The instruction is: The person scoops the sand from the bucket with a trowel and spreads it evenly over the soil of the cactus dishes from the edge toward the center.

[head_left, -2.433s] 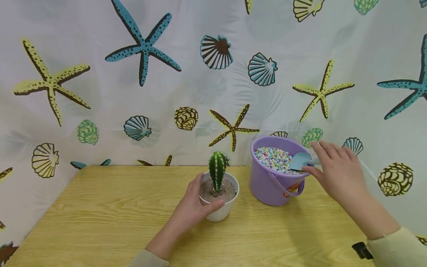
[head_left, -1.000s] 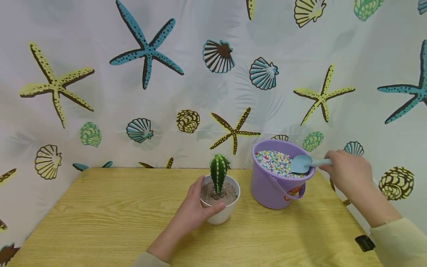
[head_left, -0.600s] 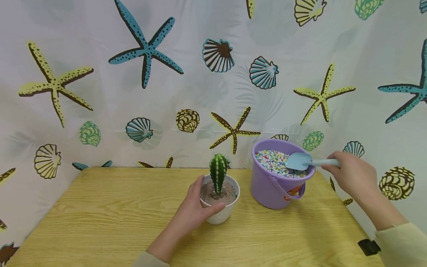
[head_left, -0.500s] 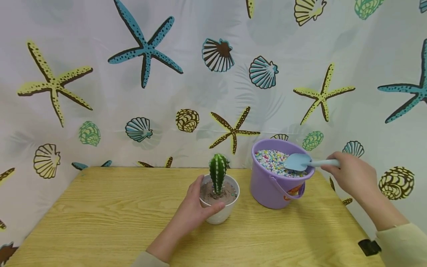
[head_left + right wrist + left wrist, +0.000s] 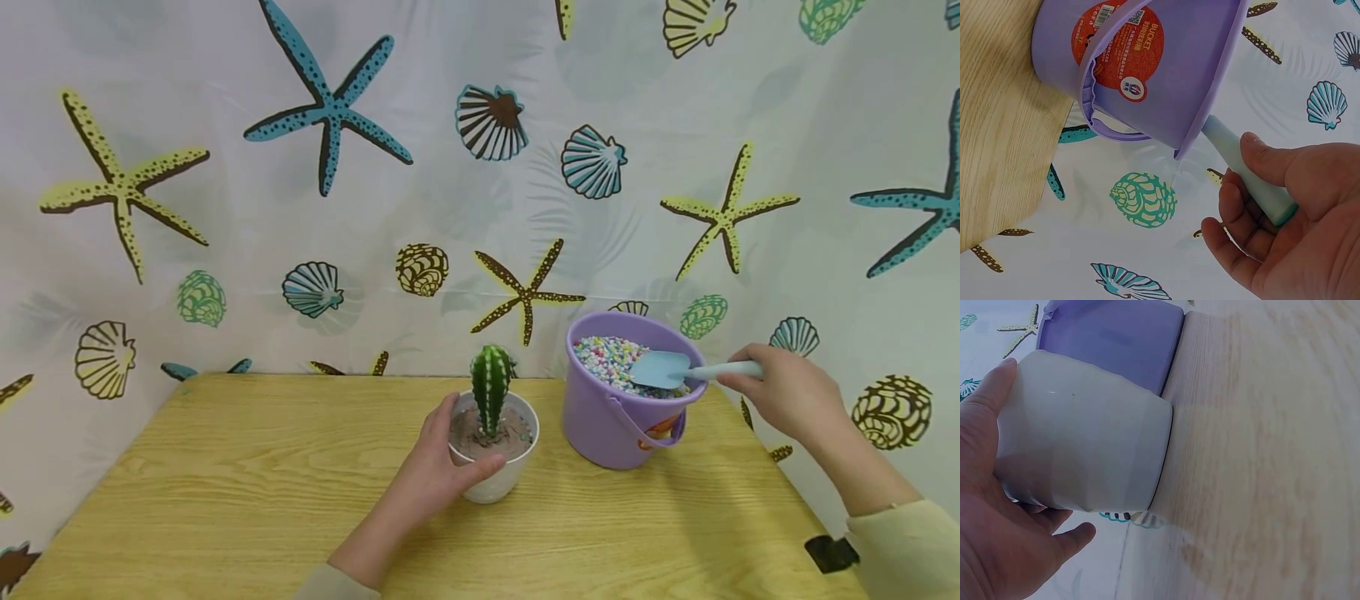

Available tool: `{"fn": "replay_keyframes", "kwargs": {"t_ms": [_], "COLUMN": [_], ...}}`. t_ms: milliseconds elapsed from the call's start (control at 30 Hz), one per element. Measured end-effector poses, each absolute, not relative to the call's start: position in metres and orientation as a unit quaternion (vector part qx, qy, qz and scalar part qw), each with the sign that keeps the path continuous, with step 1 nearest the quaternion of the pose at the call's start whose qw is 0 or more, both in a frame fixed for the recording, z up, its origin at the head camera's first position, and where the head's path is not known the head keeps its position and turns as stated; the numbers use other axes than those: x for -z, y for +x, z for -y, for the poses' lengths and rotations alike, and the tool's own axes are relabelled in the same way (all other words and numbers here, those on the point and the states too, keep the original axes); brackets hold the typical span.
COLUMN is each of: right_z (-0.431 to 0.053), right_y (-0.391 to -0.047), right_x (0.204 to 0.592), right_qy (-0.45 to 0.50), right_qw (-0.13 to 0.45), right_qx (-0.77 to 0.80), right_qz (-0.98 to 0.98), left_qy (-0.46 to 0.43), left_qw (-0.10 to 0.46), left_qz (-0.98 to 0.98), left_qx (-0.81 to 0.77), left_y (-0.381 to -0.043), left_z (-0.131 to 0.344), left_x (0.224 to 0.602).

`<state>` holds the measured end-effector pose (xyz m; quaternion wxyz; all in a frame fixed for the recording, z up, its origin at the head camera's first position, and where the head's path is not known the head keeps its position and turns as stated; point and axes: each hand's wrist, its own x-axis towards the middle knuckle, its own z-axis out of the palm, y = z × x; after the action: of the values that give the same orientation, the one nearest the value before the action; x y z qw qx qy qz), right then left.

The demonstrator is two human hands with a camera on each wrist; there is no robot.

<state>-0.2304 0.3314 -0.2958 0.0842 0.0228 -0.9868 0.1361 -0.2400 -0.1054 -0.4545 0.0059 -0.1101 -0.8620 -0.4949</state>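
My left hand (image 5: 435, 479) holds a white flowerpot (image 5: 491, 487) by its side, thumb and fingers spread around it just under the rim. A green cactus (image 5: 490, 392) stands upright in the brown soil (image 5: 513, 433) of the pot. In the left wrist view the pot (image 5: 1085, 431) stands on the table. With curled fingers, my right hand (image 5: 795, 392) grips the handle of a light blue toy shovel (image 5: 660, 369). Its blade lies over the small coloured beads (image 5: 611, 358) in a purple bucket (image 5: 600, 425). The right wrist view shows the shovel handle (image 5: 1250, 175) between thumb and fingers.
The bucket stands right of the pot, near the back edge of the wooden table (image 5: 262, 475). Its carrying handle (image 5: 1113, 131) hangs down outside, beside a red label (image 5: 1141, 59). A white curtain (image 5: 360, 225) printed with starfish and shells rises behind and at the sides.
The right hand's fingers have closed around the shovel handle and drawn back to the right. More recently the blade has shifted slightly left over the beads. The left hand and pot stay put.
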Motion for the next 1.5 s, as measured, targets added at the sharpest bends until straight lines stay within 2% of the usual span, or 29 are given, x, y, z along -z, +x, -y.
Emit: {"fn": "replay_keyframes", "kwargs": {"t_ms": [267, 1500], "right_z": [-0.327, -0.299], "right_y": [-0.236, -0.252], "right_x": [0.297, 0.319], "right_qy": [0.021, 0.037], "right_qw": [0.073, 0.096], "right_qx": [-0.149, -0.198], "right_qz": [0.986, 0.975], "left_qy": [-0.112, -0.104], "left_qw": [0.003, 0.003], "left_qz": [0.858, 0.86], "left_qx": [0.501, 0.499], "left_y": [-0.242, -0.239], "left_z": [0.105, 0.106], "left_x": [0.456, 0.455]}}
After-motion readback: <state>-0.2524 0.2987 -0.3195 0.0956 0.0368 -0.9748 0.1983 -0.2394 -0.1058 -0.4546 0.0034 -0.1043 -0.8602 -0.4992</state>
